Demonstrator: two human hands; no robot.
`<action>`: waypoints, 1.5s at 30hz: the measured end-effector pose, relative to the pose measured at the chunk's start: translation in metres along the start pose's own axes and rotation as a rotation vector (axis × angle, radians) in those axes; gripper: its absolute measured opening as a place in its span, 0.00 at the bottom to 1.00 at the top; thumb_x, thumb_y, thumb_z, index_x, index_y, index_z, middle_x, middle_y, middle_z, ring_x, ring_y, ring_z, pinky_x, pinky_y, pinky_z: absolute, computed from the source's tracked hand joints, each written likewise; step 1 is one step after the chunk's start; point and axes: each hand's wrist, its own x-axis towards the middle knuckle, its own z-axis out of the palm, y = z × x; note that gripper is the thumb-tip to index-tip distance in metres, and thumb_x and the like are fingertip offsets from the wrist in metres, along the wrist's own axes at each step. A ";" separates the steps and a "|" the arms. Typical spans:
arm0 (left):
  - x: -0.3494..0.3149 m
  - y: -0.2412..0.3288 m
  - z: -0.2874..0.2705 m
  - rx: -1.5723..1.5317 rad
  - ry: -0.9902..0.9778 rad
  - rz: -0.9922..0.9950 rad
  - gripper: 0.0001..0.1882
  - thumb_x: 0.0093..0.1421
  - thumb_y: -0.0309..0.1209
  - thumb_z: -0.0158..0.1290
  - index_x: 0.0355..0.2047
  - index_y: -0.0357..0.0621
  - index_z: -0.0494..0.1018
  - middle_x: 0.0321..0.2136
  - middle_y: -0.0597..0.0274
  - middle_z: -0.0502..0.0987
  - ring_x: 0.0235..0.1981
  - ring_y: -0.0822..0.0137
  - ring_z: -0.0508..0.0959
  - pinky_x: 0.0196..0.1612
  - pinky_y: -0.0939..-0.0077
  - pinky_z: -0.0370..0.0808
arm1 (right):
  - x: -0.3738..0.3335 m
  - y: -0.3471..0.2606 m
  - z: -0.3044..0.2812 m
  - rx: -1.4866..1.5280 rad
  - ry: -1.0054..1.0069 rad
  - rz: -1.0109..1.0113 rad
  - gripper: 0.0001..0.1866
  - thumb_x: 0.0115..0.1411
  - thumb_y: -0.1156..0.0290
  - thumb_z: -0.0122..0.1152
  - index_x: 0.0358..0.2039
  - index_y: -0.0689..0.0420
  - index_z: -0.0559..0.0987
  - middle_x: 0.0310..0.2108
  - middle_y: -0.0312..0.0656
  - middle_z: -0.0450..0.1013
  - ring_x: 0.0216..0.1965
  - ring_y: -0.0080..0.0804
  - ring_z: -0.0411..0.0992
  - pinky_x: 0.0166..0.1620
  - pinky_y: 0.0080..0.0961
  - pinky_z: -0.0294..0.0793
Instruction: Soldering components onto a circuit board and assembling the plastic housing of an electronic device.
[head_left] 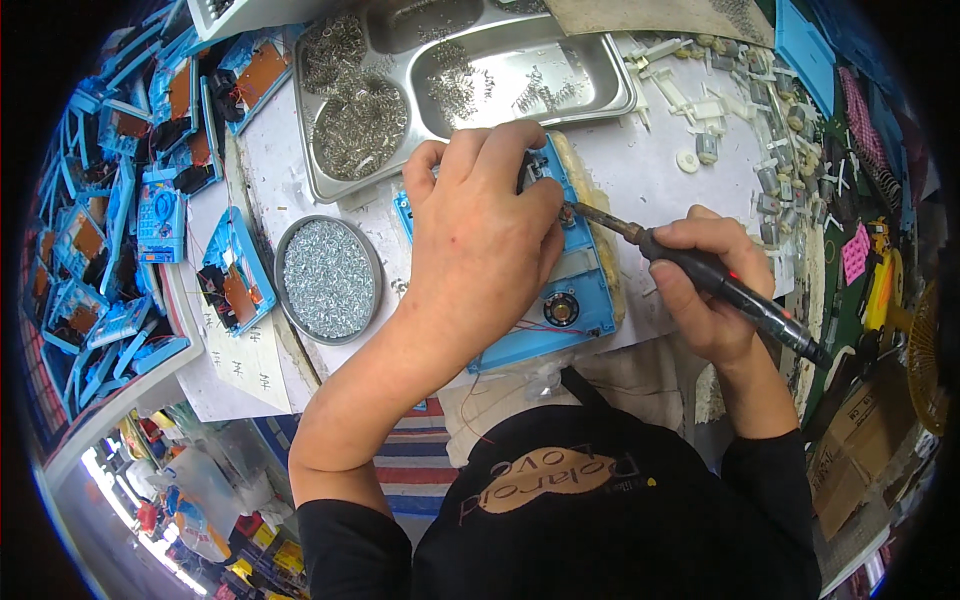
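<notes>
A blue plastic housing (590, 278) lies in front of me on a pale yellowish pad (603, 235), its inner side up. A round black speaker (561, 309) and thin red wires sit in its near part. My left hand (470, 225) reaches over the housing with bent fingers, closed near a small dark part at the far end. What the fingertips pinch is mostly hidden under the hand. My right hand (712, 295) is wrapped round the black handle of a soldering iron (715, 277). The iron's tip points left, into the housing beside my left thumb.
A grey bowl of small screws (330, 280) stands left of my left forearm. Behind it is a metal compartment tray (418, 125) with springs (355, 130). Blue housings (160, 215) pile up at the left. Small motors with white plastic parts (770, 180) lie at the far right.
</notes>
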 end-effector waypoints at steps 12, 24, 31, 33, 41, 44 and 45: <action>0.000 0.002 0.000 0.001 0.007 -0.001 0.07 0.46 0.26 0.65 0.27 0.45 0.79 0.49 0.60 0.75 0.49 0.57 0.74 0.58 0.54 0.62 | 0.002 0.001 -0.001 -0.099 -0.010 -0.174 0.13 0.55 0.73 0.72 0.39 0.61 0.81 0.21 0.41 0.74 0.19 0.30 0.68 0.22 0.26 0.64; 0.001 0.002 -0.001 -0.003 -0.007 0.033 0.09 0.45 0.27 0.65 0.27 0.42 0.78 0.49 0.57 0.74 0.49 0.56 0.73 0.54 0.53 0.62 | 0.002 0.002 -0.002 -0.089 0.007 -0.175 0.13 0.54 0.73 0.72 0.39 0.61 0.81 0.22 0.42 0.74 0.20 0.31 0.68 0.23 0.26 0.65; -0.002 0.000 0.002 0.021 -0.021 0.007 0.08 0.46 0.26 0.65 0.27 0.45 0.77 0.48 0.59 0.75 0.49 0.56 0.74 0.57 0.55 0.62 | -0.042 0.006 -0.075 -0.201 0.434 -0.005 0.15 0.58 0.78 0.63 0.47 0.65 0.77 0.43 0.46 0.76 0.42 0.29 0.75 0.48 0.28 0.74; -0.002 0.000 0.002 0.029 -0.036 0.003 0.08 0.47 0.27 0.64 0.27 0.45 0.76 0.48 0.59 0.75 0.50 0.55 0.74 0.57 0.54 0.62 | -0.050 0.011 -0.113 -0.186 0.651 -0.021 0.14 0.61 0.77 0.61 0.48 0.65 0.77 0.45 0.45 0.75 0.46 0.33 0.76 0.55 0.29 0.73; 0.006 0.011 -0.003 0.085 -0.046 0.030 0.08 0.47 0.25 0.62 0.29 0.43 0.78 0.51 0.55 0.75 0.53 0.53 0.73 0.62 0.52 0.60 | -0.074 0.004 -0.239 -0.214 1.107 0.041 0.08 0.64 0.74 0.66 0.42 0.59 0.79 0.34 0.31 0.75 0.31 0.12 0.66 0.34 0.11 0.62; 0.005 0.013 -0.004 0.082 -0.047 0.020 0.07 0.47 0.25 0.62 0.29 0.42 0.78 0.51 0.55 0.75 0.53 0.53 0.73 0.62 0.52 0.60 | -0.068 0.008 -0.252 -0.297 1.147 0.066 0.06 0.63 0.74 0.66 0.40 0.59 0.80 0.34 0.32 0.76 0.33 0.15 0.69 0.38 0.13 0.66; 0.005 0.012 -0.004 0.094 -0.042 0.027 0.07 0.47 0.25 0.62 0.29 0.42 0.78 0.50 0.55 0.75 0.53 0.53 0.73 0.62 0.52 0.60 | -0.065 0.012 -0.251 -0.295 1.152 0.072 0.06 0.63 0.74 0.66 0.40 0.59 0.80 0.34 0.33 0.76 0.34 0.16 0.70 0.39 0.14 0.67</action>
